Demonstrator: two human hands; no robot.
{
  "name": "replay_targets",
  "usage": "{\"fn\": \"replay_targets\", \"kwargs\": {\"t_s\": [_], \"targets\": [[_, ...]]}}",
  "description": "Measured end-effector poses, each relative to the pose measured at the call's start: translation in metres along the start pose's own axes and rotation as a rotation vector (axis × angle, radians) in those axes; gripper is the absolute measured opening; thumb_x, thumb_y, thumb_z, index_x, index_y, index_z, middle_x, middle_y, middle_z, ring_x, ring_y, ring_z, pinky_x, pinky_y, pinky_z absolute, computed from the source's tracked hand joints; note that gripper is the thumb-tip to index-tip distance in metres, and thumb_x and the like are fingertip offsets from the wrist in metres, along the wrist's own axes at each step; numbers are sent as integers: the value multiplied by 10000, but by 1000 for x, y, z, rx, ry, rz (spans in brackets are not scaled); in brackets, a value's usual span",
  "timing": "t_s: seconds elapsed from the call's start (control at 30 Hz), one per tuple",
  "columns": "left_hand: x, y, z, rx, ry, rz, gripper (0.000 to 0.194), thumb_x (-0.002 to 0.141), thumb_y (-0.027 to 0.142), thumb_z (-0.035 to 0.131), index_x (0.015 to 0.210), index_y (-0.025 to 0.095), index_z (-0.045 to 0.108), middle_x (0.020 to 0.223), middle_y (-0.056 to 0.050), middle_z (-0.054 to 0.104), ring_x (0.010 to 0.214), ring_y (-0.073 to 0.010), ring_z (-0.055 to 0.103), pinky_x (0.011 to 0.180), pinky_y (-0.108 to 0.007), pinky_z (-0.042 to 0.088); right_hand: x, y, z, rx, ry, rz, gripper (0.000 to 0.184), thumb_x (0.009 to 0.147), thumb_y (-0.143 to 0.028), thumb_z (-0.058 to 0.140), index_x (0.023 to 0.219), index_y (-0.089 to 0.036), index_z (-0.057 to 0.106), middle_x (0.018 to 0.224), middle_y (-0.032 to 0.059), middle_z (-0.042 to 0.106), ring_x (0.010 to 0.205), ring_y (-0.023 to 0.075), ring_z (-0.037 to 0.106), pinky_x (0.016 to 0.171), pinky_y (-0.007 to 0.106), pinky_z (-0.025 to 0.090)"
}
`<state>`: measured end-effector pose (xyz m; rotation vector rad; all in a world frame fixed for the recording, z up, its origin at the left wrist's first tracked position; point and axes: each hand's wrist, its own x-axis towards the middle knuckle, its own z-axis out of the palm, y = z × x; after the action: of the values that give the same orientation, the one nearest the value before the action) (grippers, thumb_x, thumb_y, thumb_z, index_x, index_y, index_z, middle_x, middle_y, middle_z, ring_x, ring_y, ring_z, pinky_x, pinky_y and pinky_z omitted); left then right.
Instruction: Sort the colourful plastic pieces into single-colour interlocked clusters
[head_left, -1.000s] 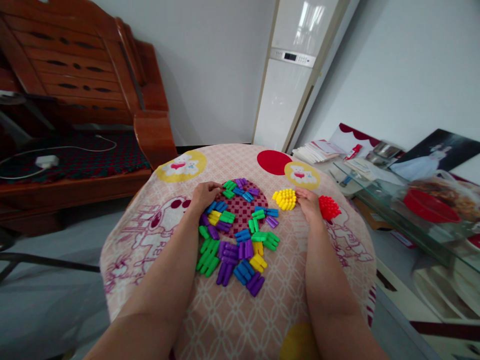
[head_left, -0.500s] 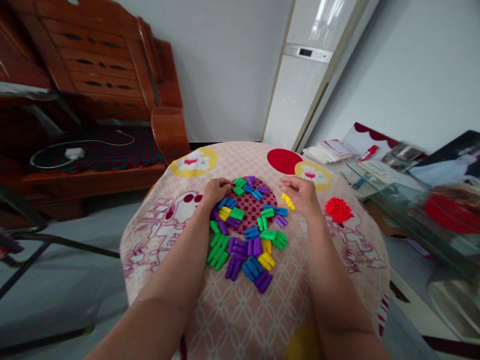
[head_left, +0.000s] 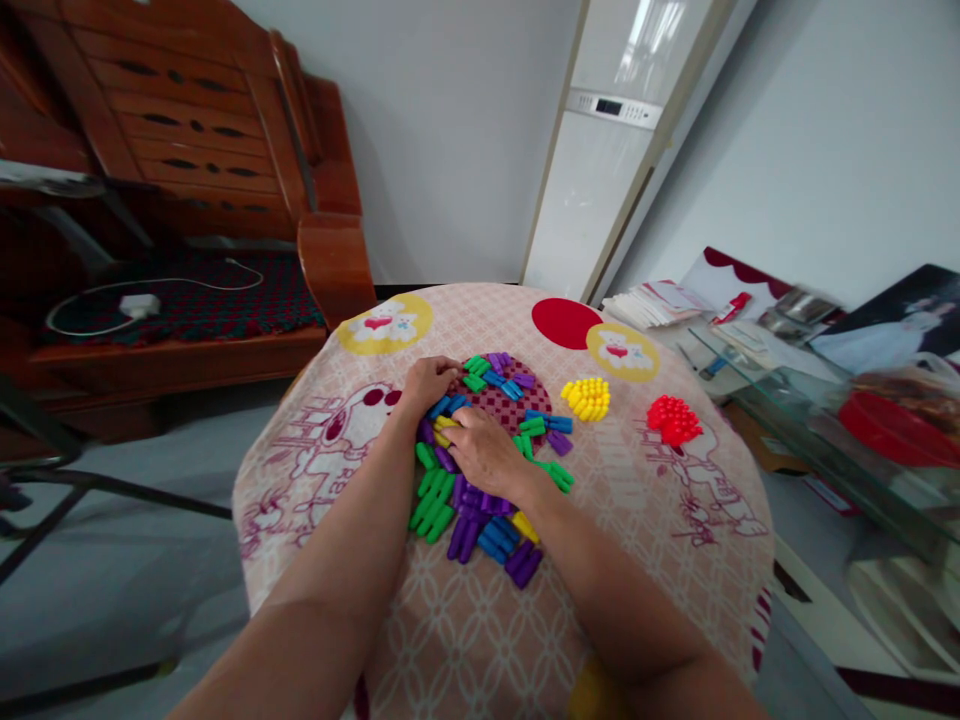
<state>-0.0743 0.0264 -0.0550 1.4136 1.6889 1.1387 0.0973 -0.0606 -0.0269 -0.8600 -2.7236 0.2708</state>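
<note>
Small plastic toy blocks shaped like joined rods, in green, purple, blue and yellow, lie spread over the middle of a round table. My right hand (head_left: 484, 450) reaches across them, its fingertips closed on a yellow block (head_left: 443, 430) at the left side of the spread. Just above, my left hand (head_left: 431, 382) rests by the blue blocks (head_left: 448, 404), fingers curled together; whatever may be in them is hidden. A cluster of yellow blocks (head_left: 587, 398) lies to the right, and a cluster of red blocks (head_left: 674, 420) sits farther right. My right hand covers part of the spread.
A patterned cloth (head_left: 480, 640) covers the table. To the right stands a glass-topped table (head_left: 765, 370) with papers (head_left: 656, 300) and a red bowl (head_left: 892, 430). A wooden bench (head_left: 225, 345) is at the back left, and a tall white cabinet unit (head_left: 592, 190) stands behind.
My right hand has moved left from the yellow cluster to the yellow block among the mixed ones, uncovering the cluster. My left hand has hardly moved.
</note>
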Motion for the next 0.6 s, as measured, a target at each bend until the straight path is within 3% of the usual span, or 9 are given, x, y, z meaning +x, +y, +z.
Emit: {"fn": "replay_targets", "kwargs": {"t_s": [0.23, 0.4, 0.5, 0.6], "targets": [[3, -6, 2, 2, -2, 11, 286, 793, 172, 551, 997, 163, 751, 851, -52, 775, 675, -141, 684, 660, -231, 547, 1, 5, -9, 162, 149, 101, 131, 896, -148, 597, 988, -195, 677, 990, 52, 606, 949, 182, 570, 871, 286, 426], [2, -5, 0, 47, -5, 26, 281, 799, 199, 562, 1002, 161, 753, 834, -53, 770, 662, -143, 674, 647, -230, 539, 1, -1, -4, 76, 76, -15, 161, 936, -152, 524, 1021, -199, 653, 996, 51, 585, 953, 185, 535, 876, 289, 410], [2, -3, 0, 71, 0, 20, 274, 805, 209, 570, 1001, 168, 758, 824, -47, 768, 659, -140, 671, 648, -225, 535, 2, -3, 0, 24, 47, -1, 170, 932, -131, 485, 886, -182, 640, 975, 62, 561, 926, 193, 522, 827, 287, 413], [2, -3, 0, 83, 11, 15, 267, 800, 207, 581, 994, 172, 761, 824, -43, 769, 661, -136, 672, 660, -224, 535, 2, -3, 0, 75, 51, 16, 158, 881, -85, 508, 896, -179, 635, 969, 59, 559, 903, 188, 533, 788, 274, 414]]}}
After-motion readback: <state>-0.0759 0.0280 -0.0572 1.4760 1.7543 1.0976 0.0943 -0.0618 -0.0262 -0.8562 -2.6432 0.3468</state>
